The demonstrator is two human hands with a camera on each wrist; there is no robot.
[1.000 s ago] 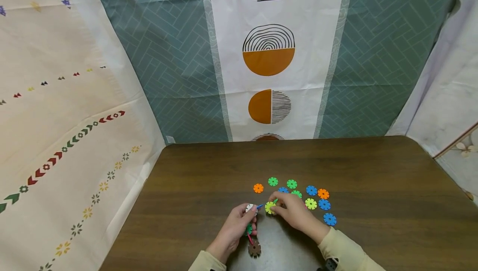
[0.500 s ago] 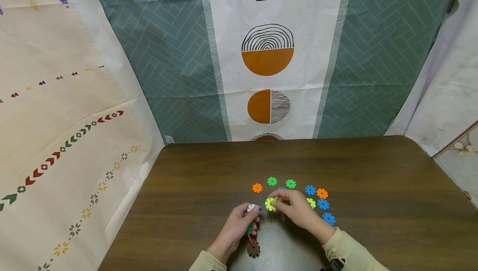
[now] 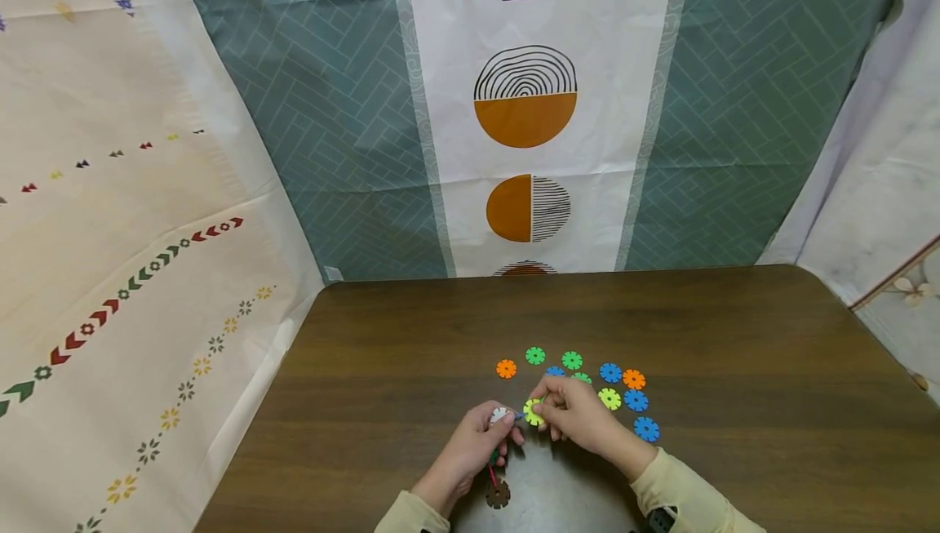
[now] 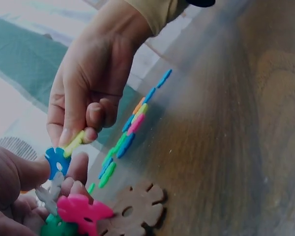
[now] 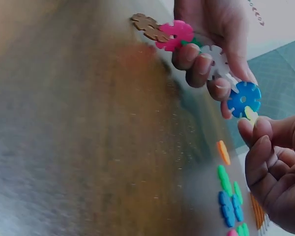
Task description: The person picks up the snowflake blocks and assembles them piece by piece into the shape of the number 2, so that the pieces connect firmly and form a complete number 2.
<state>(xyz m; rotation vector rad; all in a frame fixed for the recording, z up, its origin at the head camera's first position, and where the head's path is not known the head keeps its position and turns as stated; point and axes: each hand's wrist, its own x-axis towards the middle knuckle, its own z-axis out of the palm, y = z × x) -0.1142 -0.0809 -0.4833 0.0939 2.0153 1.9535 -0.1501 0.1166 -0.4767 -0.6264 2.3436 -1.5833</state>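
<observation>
My left hand (image 3: 470, 450) grips a chain of notched plastic discs joined at their slots. From its lower end the chain runs brown disc (image 5: 150, 28), pink disc (image 5: 176, 35), green disc (image 4: 59, 227), white disc (image 5: 215, 61) and blue disc (image 5: 244, 98). Between thumb and fingertips, my right hand (image 3: 583, 417) pinches a yellow disc (image 3: 532, 412). In both wrist views its edge meets the blue disc's rim, set crosswise to it; how deep it sits in a slot cannot be told. Fingers cover most of the green disc.
Loose discs lie flat on the brown table (image 3: 367, 402) beyond and right of my right hand, among them an orange disc (image 3: 506, 368), a green disc (image 3: 535, 355), a yellow disc (image 3: 609, 399) and a blue disc (image 3: 646, 428). Patterned cloths (image 3: 352, 149) hang behind the table.
The gap between the yellow disc and the blue disc has closed as my hands came together. My left hand has shifted slightly right with the chain, and the yellow disc now sits a little lower.
</observation>
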